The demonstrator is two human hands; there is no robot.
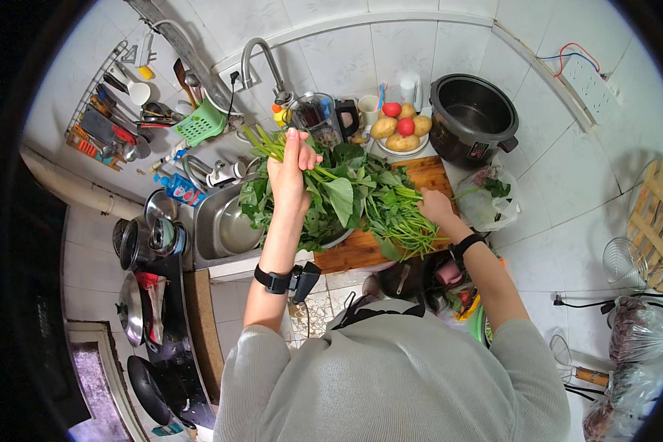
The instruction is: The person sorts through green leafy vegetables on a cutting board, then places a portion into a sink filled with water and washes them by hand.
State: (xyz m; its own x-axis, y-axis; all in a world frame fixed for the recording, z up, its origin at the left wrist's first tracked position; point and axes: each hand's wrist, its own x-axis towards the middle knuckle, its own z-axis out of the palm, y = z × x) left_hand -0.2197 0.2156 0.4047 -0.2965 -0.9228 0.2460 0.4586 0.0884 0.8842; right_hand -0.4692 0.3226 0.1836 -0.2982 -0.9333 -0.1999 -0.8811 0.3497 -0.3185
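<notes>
My left hand [290,174] is closed around the stems of a bunch of leafy greens [340,201], held above a heap of loose leaves. Under that heap the curved rim of a metal basin [338,240] shows; the rest of it is hidden. On a wooden cutting board [342,253] lies a pile of long green stems [414,221] with leaves. My right hand [437,208] grips some of these stems at the pile's right side, its fingertips partly hidden.
Left of the greens is a steel sink [212,226] with a faucet. Behind stand a glass jug [315,116], a plate of potatoes [402,143] with two red round items, and a black cooker pot [472,119]. A plastic bag [483,212] lies right of the board.
</notes>
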